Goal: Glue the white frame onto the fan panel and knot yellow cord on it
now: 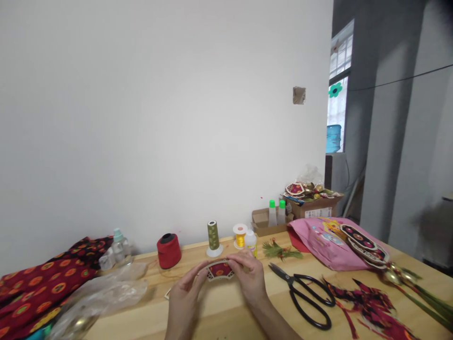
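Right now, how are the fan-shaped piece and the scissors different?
The fan-shaped piece is held between the left hand and the right hand; the scissors lie untouched on the table.
The fan-shaped piece has a pale border around a red patterned middle; the scissors have black handles.
The scissors are bigger than the fan-shaped piece.

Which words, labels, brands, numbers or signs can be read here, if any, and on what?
No text is readable.
White label on the cardboard box: too small.
Label on the white bottle: too blurred.
Pink item: printed picture; any lettering too blurred to tell.
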A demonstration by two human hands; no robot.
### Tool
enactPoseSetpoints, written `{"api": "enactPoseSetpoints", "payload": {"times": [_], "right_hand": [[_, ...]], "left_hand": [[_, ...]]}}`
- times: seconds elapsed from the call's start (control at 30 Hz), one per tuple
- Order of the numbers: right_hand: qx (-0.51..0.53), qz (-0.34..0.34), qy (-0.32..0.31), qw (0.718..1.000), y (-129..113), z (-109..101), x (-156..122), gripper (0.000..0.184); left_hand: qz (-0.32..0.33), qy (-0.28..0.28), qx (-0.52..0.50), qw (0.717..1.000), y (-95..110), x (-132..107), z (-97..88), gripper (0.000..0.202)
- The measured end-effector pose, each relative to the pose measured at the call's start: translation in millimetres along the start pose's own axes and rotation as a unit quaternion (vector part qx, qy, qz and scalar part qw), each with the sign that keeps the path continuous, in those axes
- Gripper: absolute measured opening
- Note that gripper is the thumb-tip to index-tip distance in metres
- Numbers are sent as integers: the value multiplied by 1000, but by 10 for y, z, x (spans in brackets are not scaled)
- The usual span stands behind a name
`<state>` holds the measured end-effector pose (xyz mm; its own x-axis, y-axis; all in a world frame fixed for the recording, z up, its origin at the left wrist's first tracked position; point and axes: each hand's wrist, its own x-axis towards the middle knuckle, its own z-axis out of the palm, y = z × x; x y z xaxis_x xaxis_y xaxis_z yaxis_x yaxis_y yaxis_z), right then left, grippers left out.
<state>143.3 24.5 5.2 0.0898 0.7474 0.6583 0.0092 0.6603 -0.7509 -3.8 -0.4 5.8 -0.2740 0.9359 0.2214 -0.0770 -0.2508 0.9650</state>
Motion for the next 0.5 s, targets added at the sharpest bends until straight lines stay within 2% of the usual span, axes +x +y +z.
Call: {"api": "enactPoseSetpoints", "payload": {"times": [0.23, 0.5], "right_hand": [[-52, -7, -22, 998, -31, 15, -8, 13], [-96, -62, -48, 992, -127, -9, -9, 9]], "left_hand": [[5, -17, 12, 1000, -4, -3, -8, 26], [-11, -43, -9, 999, -21, 2, -5, 26]]}}
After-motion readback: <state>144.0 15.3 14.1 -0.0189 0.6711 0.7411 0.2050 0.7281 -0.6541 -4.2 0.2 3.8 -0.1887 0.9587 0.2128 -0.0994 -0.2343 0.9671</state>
